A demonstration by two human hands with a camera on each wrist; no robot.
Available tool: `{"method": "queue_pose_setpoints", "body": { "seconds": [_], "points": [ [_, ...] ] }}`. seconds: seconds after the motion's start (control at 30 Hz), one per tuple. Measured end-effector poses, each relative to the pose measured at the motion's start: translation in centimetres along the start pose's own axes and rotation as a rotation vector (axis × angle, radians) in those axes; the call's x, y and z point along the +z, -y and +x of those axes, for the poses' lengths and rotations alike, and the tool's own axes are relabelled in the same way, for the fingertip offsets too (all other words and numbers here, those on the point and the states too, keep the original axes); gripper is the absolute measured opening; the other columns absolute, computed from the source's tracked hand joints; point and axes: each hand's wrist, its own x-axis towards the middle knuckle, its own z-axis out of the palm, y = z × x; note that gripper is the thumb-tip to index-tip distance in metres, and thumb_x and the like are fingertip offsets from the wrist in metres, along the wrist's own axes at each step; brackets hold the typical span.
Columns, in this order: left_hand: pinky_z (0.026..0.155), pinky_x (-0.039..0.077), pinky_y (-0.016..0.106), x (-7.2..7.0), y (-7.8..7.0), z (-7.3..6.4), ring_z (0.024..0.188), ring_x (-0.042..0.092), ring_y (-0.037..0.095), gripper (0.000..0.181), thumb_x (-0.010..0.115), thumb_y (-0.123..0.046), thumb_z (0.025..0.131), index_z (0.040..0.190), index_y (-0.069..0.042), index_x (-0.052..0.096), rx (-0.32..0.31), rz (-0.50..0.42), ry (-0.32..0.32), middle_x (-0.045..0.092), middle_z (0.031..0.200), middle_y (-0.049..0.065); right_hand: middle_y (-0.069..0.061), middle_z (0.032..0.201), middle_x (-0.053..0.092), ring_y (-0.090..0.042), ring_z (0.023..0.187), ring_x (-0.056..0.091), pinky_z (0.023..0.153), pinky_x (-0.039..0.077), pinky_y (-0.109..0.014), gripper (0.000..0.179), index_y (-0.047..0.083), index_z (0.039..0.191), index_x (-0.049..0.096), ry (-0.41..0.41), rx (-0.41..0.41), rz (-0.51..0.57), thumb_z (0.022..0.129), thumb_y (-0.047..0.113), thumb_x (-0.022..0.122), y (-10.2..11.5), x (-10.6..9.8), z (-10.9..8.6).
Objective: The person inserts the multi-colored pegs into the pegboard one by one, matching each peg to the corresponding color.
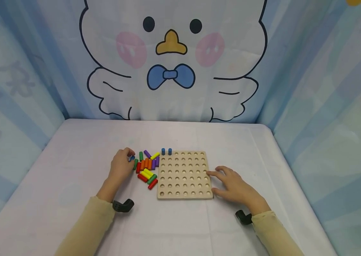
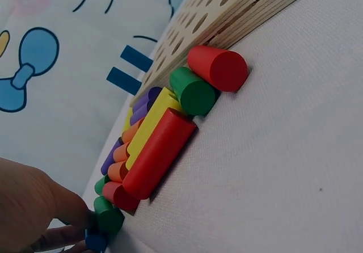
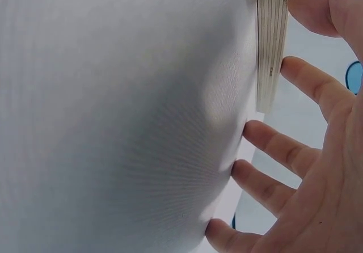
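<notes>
A wooden pegboard point(image 1: 185, 174) with rows of round holes lies on the table, and two blue pegs point(image 1: 166, 152) stand upright in its far left holes. Left of the board is a loose cluster of coloured pegs. At the cluster's left edge my left hand point(image 1: 121, 166) pinches a blue peg point(image 1: 131, 158) between thumb and fingers; in the left wrist view this blue peg point(image 2: 95, 240) is partly hidden, beside a green peg point(image 2: 108, 216). My right hand point(image 1: 234, 185) has its fingers spread, with thumb and index fingertip touching the board's right edge point(image 3: 271, 54).
Red pegs point(image 1: 153, 184), yellow pegs point(image 1: 146, 174), orange pegs point(image 1: 146, 164) and purple pegs point(image 1: 153, 164) lie close against the board's left side. White cloth point(image 1: 180, 227) covers the table. Patterned curtains point(image 1: 334, 106) hang at the back and both sides.
</notes>
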Motion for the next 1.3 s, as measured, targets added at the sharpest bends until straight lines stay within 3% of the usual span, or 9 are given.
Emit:
{"method": "queue_pose_setpoints", "body": {
  "seconds": [0.37, 0.6, 0.87, 1.03, 1.3],
  "points": [
    [0.098, 0.052, 0.051, 0.0, -0.4, 0.0, 0.111, 0.058, 0.039, 0.03, 0.06, -0.003, 0.097, 0.126, 0.0, 0.062, -0.022, 0.029, 0.012, 0.06, 0.123, 0.025, -0.017, 0.144, 0.051, -0.043, 0.132, 0.051, 0.107, 0.041, -0.063, 0.056, 0.025, 0.149, 0.055, 0.0, -0.007, -0.005, 0.096, 0.036, 0.069, 0.0, -0.2, 0.0],
    [0.099, 0.052, 0.051, -0.1, -0.6, 0.1, 0.11, 0.058, 0.039, 0.033, 0.059, -0.002, 0.097, 0.129, 0.003, 0.061, -0.035, 0.07, 0.056, 0.058, 0.123, 0.027, -0.017, 0.145, 0.051, -0.043, 0.133, 0.05, 0.107, 0.041, -0.063, 0.057, 0.025, 0.15, 0.054, 0.009, -0.001, 0.0, 0.096, 0.037, 0.069, 0.1, -0.2, 0.0],
    [0.094, 0.053, 0.051, -0.4, -0.9, -0.1, 0.105, 0.059, 0.038, 0.027, 0.06, -0.002, 0.096, 0.123, 0.001, 0.061, -0.01, 0.092, 0.057, 0.06, 0.119, 0.027, -0.016, 0.144, 0.051, -0.043, 0.132, 0.051, 0.109, 0.04, -0.063, 0.057, 0.026, 0.149, 0.055, 0.001, -0.002, 0.008, 0.096, 0.037, 0.068, 0.0, -0.1, 0.0],
    [0.093, 0.053, 0.051, -0.6, -0.9, -0.1, 0.103, 0.059, 0.038, 0.022, 0.061, -0.003, 0.097, 0.119, 0.001, 0.06, 0.023, 0.084, 0.023, 0.061, 0.118, 0.026, -0.016, 0.145, 0.051, -0.043, 0.133, 0.051, 0.11, 0.039, -0.063, 0.058, 0.026, 0.15, 0.054, 0.005, 0.004, 0.02, 0.095, 0.037, 0.069, 0.0, -0.2, -0.1],
    [0.087, 0.055, 0.046, -0.4, -1.1, -0.1, 0.097, 0.058, 0.033, 0.013, 0.062, -0.005, 0.099, 0.112, -0.002, 0.059, 0.092, 0.022, -0.111, 0.062, 0.112, 0.02, -0.017, 0.146, 0.05, -0.043, 0.133, 0.051, 0.109, 0.04, -0.063, 0.057, 0.026, 0.15, 0.054, 0.007, 0.008, 0.017, 0.096, 0.038, 0.069, 0.1, -0.1, 0.0]
  ]
}}
